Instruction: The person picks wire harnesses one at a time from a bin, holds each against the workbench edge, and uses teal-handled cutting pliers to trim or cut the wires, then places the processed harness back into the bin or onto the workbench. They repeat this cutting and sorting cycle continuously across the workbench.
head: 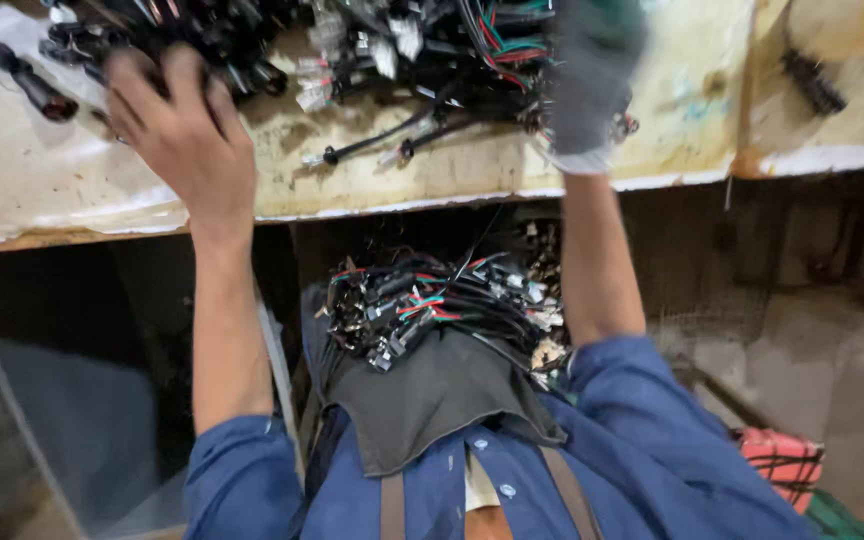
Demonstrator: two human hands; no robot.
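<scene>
Two hands: we reach both up onto the bench (pixel 42 190), which is pale, stained and worn along its front edge.
Left hand: our bare left hand (pixel 177 125) lies palm down at the near-left edge of the wire pile (pixel 432 50); the fingers (pixel 127 85) are spread and slightly curled, their tips pressed into the black connectors. We cannot tell whether they have hold of anything.
Right hand: our right hand (pixel 587 80) wears a grey glove with a pale cuff and is blurred. It sits over the right end of the same pile, touching the red, green and black wires; how far its fingers are closed we cannot tell.
Wire pile: a tangle of black cables, white and black plugs and red and green leads, spread along the far part of the bench between our hands.
Loose pieces: one black connector (pixel 37 90) lies apart at the far left; another black part (pixel 814 82) lies well to the right.
Lap bundle: a second heap of wires (pixel 432 305) rests on a dark cloth (pixel 432 400) in our lap, below the bench edge.
Clothing: blue sleeves (pixel 652 430) cover our upper arms.
Floor: a red checked cloth (pixel 782 462) lies at lower right.
</scene>
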